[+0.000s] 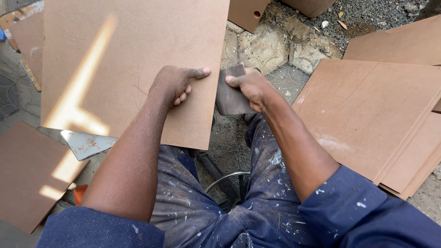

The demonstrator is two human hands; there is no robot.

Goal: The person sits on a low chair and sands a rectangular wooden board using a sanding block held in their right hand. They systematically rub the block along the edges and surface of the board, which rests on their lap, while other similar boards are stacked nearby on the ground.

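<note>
Brown board (133, 59) steadied by curled left hand (172, 85) — right hand (250, 87) grips sanding block (232, 96)

1 head view – close, downward.

boards (133, 59): many | sanding pad (229, 96): 1 | trowel (85, 143): 1 | hands (172, 85): 2
</note>
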